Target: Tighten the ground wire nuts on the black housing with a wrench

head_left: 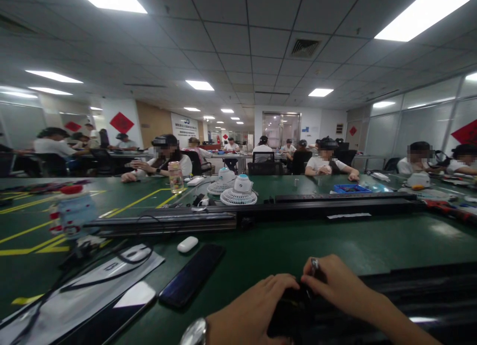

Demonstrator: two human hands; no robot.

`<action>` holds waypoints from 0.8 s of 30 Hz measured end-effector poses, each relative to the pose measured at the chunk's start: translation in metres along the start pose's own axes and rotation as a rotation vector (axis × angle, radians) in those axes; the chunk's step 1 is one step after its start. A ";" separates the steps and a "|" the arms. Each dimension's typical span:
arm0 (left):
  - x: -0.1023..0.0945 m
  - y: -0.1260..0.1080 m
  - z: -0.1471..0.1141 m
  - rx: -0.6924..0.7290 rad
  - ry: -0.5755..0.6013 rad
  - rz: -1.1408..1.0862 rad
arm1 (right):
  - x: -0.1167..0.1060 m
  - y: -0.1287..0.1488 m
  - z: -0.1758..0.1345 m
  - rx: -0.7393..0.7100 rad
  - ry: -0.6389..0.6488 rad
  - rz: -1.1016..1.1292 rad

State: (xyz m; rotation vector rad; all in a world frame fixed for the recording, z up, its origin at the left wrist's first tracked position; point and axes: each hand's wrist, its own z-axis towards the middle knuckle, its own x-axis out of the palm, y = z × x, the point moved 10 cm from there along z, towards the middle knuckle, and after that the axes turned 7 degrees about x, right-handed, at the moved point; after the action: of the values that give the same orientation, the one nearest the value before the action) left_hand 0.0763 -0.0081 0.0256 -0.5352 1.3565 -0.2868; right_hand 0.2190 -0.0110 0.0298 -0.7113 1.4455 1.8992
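At the near edge of the green table, my left hand [257, 305], with a watch [194, 332] on its wrist, curls round a black object [286, 312] too dark to identify. Close beside it, my right hand [331, 283] wears a ring [315, 264]. Its thumb and finger are pinched together at the top of the black object; whatever small piece they hold is hidden. Long black bars [428, 290] lie under and to the right of my right forearm.
Left of my hands lie a black phone [192, 276], a white earbud case [187, 244] and a tablet-like device [128, 308]. Metal rails [167, 221] cross the table ahead. Beyond are white fans [238, 191], a blue tray [352, 188], bottles [74, 213] and several seated people.
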 end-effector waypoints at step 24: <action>0.001 -0.006 0.014 0.139 -0.060 -0.054 | -0.006 -0.009 -0.014 0.049 0.074 0.178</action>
State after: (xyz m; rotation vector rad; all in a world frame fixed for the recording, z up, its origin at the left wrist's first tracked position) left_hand 0.0908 -0.0108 0.0289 -0.4609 1.2557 -0.4030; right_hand 0.2298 -0.0234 0.0251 -0.6549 1.6445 1.9805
